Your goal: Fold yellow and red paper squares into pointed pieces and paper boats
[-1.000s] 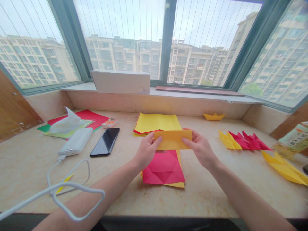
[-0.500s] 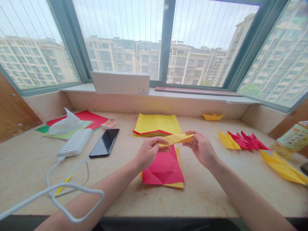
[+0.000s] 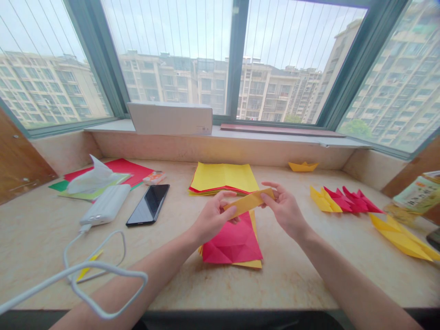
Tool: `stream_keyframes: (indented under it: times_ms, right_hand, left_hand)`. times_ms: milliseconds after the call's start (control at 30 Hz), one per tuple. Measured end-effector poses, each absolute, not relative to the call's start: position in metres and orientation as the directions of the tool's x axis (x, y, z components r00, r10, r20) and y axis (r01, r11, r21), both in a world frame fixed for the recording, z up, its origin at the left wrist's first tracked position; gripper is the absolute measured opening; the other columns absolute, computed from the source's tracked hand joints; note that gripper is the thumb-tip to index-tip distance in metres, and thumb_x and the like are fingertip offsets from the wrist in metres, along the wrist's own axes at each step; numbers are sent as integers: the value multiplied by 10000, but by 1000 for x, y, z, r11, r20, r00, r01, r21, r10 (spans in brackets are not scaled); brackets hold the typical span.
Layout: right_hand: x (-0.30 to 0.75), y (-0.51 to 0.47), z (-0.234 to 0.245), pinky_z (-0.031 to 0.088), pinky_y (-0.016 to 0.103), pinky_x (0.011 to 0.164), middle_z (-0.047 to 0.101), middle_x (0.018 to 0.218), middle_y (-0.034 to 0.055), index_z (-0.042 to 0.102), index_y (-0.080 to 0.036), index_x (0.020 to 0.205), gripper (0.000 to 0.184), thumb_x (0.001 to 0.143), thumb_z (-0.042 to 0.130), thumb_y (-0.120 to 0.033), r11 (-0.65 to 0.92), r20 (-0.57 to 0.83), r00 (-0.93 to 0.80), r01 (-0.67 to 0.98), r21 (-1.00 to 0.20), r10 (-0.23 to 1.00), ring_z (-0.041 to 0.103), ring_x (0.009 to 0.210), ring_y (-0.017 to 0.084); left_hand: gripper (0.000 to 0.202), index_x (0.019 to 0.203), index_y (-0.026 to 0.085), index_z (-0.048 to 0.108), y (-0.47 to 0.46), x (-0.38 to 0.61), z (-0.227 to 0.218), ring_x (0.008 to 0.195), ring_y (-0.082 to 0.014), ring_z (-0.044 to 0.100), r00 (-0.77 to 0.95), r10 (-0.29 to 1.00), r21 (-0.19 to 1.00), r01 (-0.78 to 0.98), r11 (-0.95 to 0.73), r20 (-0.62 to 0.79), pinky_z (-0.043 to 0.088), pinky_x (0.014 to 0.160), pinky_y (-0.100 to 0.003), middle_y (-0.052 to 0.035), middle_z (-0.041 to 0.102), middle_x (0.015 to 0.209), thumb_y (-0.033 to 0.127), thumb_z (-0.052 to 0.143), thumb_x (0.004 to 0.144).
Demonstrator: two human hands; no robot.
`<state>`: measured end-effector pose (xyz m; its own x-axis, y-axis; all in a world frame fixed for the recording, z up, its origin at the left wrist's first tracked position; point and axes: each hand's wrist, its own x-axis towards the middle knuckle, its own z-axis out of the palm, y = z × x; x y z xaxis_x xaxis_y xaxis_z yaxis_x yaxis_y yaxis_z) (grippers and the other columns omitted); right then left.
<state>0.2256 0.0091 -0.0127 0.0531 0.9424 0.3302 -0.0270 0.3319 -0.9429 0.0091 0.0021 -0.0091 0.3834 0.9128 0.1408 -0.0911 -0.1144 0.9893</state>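
Note:
Both my hands hold a folded strip of yellow paper (image 3: 248, 202) above the stone desk (image 3: 309, 270). My left hand (image 3: 213, 217) pinches its left end and my right hand (image 3: 282, 207) pinches its right end; the strip tilts, seen almost edge-on. Under the hands lies a creased red sheet (image 3: 233, 239) on top of yellow sheets. Behind them sits a stack of flat yellow and red paper (image 3: 224, 177).
A black phone (image 3: 149, 204), a white power bank (image 3: 106, 205) with a looping white cable (image 3: 90, 266), tissue (image 3: 90, 176) and coloured sheets lie at left. Folded yellow and red paper pieces (image 3: 343, 200) line the right; a small yellow boat (image 3: 302, 166) is by the sill. A white box (image 3: 170, 118) stands on the sill.
The yellow strip faced me flat a second ago; both hands have turned it so it now lies tilted and nearly edge-on, and it looks narrower.

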Motion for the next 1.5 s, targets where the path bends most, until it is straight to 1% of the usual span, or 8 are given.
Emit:
stream_keyframes:
  times_ms: [267,600,767,933,1200,1300,1400,1500]
  right_hand:
    - [220,2,-12,544,314,620,753,802,33,645,-181,1090,427,769,776,-431,285,285,-32,6,-958,958,656,652,166]
    - [218,-3,-6,534,306,562,740,735,35,699,-177,904,357,728,802,-469,312,311,33,-4,-950,950,628,578,154]
    - [218,-3,-7,548,310,570,737,742,20,635,-184,1084,471,749,786,-479,288,288,22,-45,-956,957,656,589,166]
    - [218,-5,-6,558,327,640,733,806,20,470,-210,1339,587,861,674,-480,311,315,-28,-111,-944,949,721,679,197]
    - [220,0,-13,532,304,609,716,917,41,590,-197,1197,395,864,662,-397,388,388,4,42,-921,922,682,643,158]
    - [224,4,-16,518,292,568,716,846,49,649,-168,1068,320,854,662,-404,356,366,61,125,-926,929,659,606,157]
    - [224,4,-17,507,288,543,710,775,54,686,-152,1007,314,853,655,-424,335,360,77,228,-914,930,628,581,158]
    - [220,1,-19,498,281,541,699,741,50,699,-152,1006,320,863,645,-433,353,381,55,278,-893,923,620,596,164]
  left_hand:
    - [330,807,132,689,-2,8,-7,597,-163,662,475,879,982,142,-125,43,494,592,-260,-45,698,672,452,637,864]
    - [345,804,131,675,-2,7,-3,605,-168,665,493,868,982,126,-138,59,477,570,-253,-66,716,686,469,640,865]
    - [353,816,135,634,-4,10,-3,574,-156,654,446,892,993,45,-107,76,503,578,-258,-50,694,651,485,652,856]
    - [379,967,149,570,-1,11,-4,513,-145,645,403,912,994,-100,-36,74,514,525,-258,-13,666,678,504,642,859]
    - [467,1093,146,563,-2,10,-1,504,-148,633,490,871,995,-97,8,40,489,497,-259,-35,665,755,575,466,935]
    - [510,1156,137,601,-2,7,-2,681,-190,686,464,880,994,-7,-111,102,525,609,-289,-84,703,885,576,504,915]
    - [539,1253,161,605,-4,5,-2,973,-247,675,465,869,954,145,-261,166,526,808,-331,-131,691,1163,515,647,847]
    - [607,1325,174,573,-9,7,-1,1033,-258,647,503,842,899,250,-360,197,503,861,-347,-128,669,1241,411,731,790]
